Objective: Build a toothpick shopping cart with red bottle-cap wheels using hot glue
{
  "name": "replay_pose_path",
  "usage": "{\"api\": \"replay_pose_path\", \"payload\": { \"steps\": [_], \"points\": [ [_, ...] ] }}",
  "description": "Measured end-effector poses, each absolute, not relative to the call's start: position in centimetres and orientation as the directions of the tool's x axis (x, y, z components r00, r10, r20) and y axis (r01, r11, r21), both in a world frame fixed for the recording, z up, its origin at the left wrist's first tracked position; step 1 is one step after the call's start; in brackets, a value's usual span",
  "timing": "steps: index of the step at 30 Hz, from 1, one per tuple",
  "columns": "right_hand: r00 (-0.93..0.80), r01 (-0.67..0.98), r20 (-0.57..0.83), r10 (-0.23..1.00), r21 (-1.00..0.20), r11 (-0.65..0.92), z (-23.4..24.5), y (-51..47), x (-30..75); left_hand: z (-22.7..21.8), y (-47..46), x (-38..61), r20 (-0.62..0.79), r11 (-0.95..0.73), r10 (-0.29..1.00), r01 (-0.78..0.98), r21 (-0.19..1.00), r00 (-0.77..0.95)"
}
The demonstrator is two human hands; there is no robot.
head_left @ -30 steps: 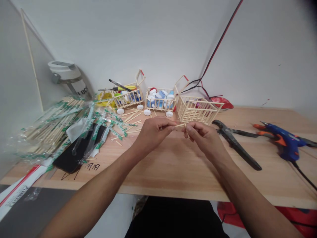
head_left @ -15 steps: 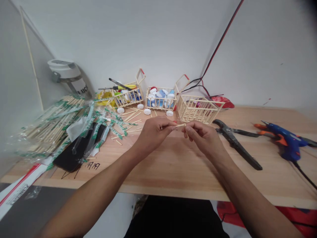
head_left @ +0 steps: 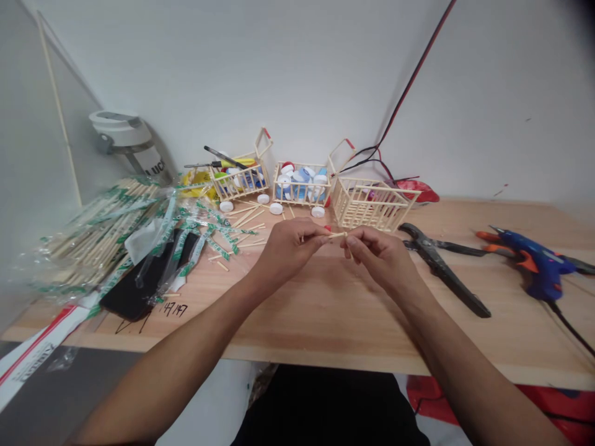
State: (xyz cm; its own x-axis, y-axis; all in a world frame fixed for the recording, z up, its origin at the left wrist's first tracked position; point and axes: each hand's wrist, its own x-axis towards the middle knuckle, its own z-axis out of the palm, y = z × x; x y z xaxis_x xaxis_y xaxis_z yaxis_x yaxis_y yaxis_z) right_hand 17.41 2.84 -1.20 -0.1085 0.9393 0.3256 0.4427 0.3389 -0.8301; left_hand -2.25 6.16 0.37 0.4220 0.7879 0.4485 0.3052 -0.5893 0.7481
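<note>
Between my hands, a short wooden stick [head_left: 336,235] spans from the left fingertips to the right ones. My left hand [head_left: 297,244] pinches one end of it. My right hand [head_left: 374,251] is closed at the other end, where a second small stick piece [head_left: 349,250] points down from the fingers; whether the two are joined I cannot make out. Just behind the hands stands an open stick basket [head_left: 372,204]. Further left are two small stick carts, the middle cart [head_left: 303,186] and the left cart [head_left: 239,179], both on white cap wheels and filled with bottle caps.
Pliers [head_left: 441,266] and a blue glue gun [head_left: 542,263] with a cord lie to the right. On the left are packaged chopsticks [head_left: 106,229], torn wrappers, a black phone [head_left: 139,285] and a tumbler [head_left: 132,145]. Loose cut sticks [head_left: 246,220] lie behind my left hand.
Both hands keep almost the same place and grip. The stick between them has barely shifted; nothing else has moved.
</note>
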Motion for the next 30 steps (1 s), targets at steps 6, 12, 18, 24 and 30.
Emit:
{"api": "replay_pose_path", "payload": {
  "steps": [6,12,18,24,30],
  "points": [
    [-0.088,0.429,0.315,0.945,-0.844,0.322,-1.02,2.84,17.59,0.7,6.08,-2.28,0.424,-0.564,0.807,0.324,0.759,0.411],
    [-0.093,0.399,0.305,0.948,-0.861,0.316,-1.19,2.91,17.83,0.69,6.2,-2.33,0.419,-0.545,0.821,0.315,0.777,0.388],
    [-0.063,0.404,0.242,0.968,-0.881,0.246,-1.07,2.89,17.39,0.64,6.0,-2.26,0.392,-0.516,0.838,0.32,0.794,0.379],
    [-0.064,0.387,0.223,0.973,-0.893,0.23,-1.02,2.82,17.29,0.48,6.01,-2.07,0.373,-0.506,0.843,0.336,0.794,0.387],
    [-0.085,0.361,0.234,0.969,-0.899,0.249,-0.9,2.85,17.25,0.37,5.97,-2.03,0.38,-0.514,0.838,0.331,0.791,0.392]
  ]
}}
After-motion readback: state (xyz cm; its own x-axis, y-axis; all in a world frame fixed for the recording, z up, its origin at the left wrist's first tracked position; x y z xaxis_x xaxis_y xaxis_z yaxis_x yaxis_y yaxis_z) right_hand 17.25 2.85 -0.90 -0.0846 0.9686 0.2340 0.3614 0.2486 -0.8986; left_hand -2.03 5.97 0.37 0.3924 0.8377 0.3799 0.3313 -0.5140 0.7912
